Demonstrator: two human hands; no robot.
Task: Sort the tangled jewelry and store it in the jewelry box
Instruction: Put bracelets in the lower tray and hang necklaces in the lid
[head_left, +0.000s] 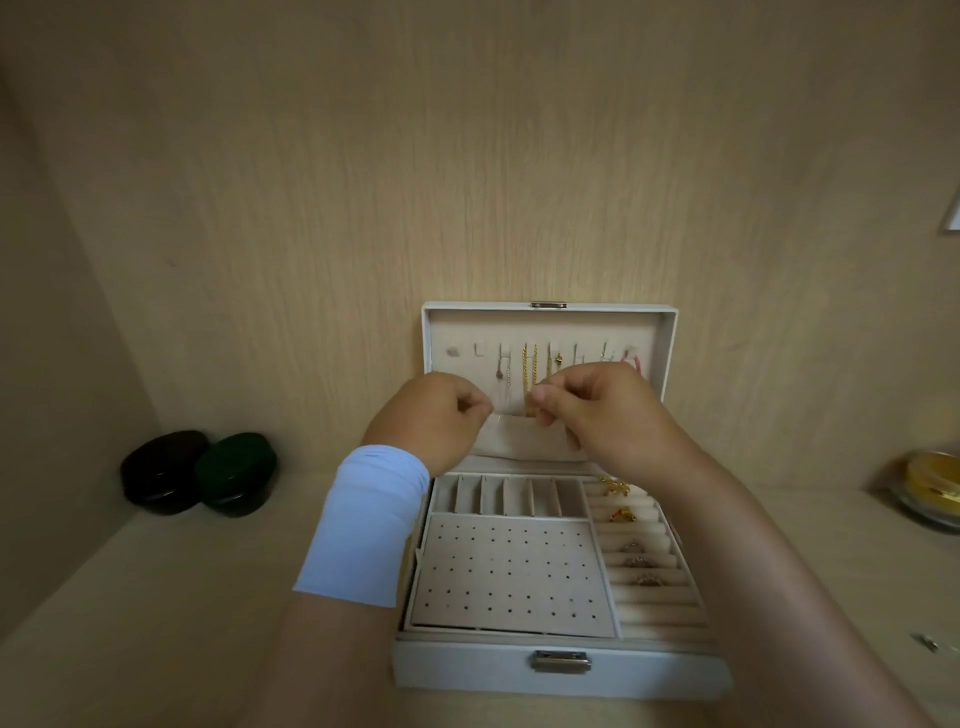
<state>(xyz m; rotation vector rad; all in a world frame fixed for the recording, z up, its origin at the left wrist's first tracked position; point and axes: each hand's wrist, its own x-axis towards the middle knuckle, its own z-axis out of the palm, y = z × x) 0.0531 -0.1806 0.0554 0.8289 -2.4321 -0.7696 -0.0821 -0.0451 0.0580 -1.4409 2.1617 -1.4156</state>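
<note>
Two hands work in front of the open box (561, 670), which sits on the shelf (156, 597) with its lid (667, 358) upright against the back panel. Chains (529, 366) hang from hooks inside the lid. The left hand (434, 418), a pale blue band (369, 530) on its wrist, and the right hand (597, 405) hover close together before the lid's lower pocket; each grip is pinched shut, thumb to fingertips, on something too thin to see. In the box's tray lie a perforated earring pad (511, 577), empty slots behind it, and rings (636, 561) in the rolls on its right. Left of the box stand two dark round cases (200, 473); right of it, a glass dish (930, 491).
</note>
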